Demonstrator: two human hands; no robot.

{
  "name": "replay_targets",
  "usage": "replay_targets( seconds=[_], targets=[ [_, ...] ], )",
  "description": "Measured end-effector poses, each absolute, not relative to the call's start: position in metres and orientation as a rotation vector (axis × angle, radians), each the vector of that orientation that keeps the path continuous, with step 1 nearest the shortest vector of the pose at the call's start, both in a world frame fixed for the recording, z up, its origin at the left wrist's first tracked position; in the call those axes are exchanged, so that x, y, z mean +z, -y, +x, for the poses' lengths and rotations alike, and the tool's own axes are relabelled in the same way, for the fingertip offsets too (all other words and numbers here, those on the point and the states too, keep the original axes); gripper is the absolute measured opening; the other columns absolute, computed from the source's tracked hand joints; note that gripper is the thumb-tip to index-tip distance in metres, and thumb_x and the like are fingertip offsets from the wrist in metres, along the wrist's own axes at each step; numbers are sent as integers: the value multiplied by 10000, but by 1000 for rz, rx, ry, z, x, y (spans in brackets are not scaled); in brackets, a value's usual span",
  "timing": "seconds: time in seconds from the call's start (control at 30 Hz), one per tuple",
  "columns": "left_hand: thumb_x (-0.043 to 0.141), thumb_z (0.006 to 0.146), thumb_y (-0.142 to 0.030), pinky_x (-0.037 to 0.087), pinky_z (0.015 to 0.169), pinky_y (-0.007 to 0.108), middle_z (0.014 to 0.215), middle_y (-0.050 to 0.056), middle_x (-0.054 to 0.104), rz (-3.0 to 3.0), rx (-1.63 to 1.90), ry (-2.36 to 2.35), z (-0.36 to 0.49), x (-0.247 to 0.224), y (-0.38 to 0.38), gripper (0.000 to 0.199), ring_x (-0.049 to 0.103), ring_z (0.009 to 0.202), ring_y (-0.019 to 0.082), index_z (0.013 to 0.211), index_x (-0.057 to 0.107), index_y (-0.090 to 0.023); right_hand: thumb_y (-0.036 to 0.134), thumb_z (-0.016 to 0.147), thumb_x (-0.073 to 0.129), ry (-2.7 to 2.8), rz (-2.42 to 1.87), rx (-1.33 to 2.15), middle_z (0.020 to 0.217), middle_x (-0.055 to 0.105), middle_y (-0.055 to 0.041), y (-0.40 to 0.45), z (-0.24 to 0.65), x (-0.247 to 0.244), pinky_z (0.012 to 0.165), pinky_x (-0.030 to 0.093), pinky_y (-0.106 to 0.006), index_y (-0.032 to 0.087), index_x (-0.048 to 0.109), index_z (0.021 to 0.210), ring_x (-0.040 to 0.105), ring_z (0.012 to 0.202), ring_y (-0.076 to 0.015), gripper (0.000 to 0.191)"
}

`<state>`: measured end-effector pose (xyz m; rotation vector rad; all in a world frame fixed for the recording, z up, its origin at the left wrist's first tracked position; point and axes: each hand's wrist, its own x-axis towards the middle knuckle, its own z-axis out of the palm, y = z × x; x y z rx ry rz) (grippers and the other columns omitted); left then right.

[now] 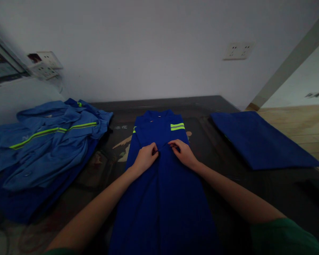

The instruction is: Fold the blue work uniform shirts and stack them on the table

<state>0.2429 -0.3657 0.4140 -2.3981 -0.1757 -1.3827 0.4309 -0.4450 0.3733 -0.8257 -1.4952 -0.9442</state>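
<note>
A dark blue work garment with yellow-green reflective bands lies lengthwise on the dark table, its collar toward the wall. Its sides are folded in, and a seam or slit runs down the middle. My left hand is closed with fingertips pinching the cloth just left of that middle line. Across from it, my right hand pinches the cloth between thumb and fingers, a little below the band on the right. A small gap separates the two hands. The garment's near end runs out of view at the bottom.
On the left lies a loose pile with a lighter blue work jacket on top. A flat, folded dark blue garment rests at the right. The dark table meets a white wall with sockets.
</note>
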Motion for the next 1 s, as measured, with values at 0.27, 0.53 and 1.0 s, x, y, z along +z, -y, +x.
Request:
replay_targets(
  seconds=[0.27,0.53,1.0],
  targets=[
    [530,707,-51,447,638,228,715,-36,660,-2553,-1503,156,242,424,359,218,636,683,132,851,578,-207,139,909,453,1645,-889,-1201,1091,625,-91,447,424,367,943,453,-374,188,646,1095,556,1051,-202,272],
    [499,759,-94,455,670,245,781,-11,695,-2535,-1442,137,243,424,356,208,649,748,157,848,645,-213,168,896,542,1658,-896,-1209,1087,641,-90,448,420,392,940,442,-358,173,672,1093,564,1035,-196,236],
    [481,806,-123,447,685,247,818,-9,698,-2510,-1436,214,241,421,358,233,650,776,164,944,637,-227,243,878,580,2059,-1083,-1054,938,650,-57,442,440,450,847,384,-350,168,644,876,540,905,-203,98]
  ],
)
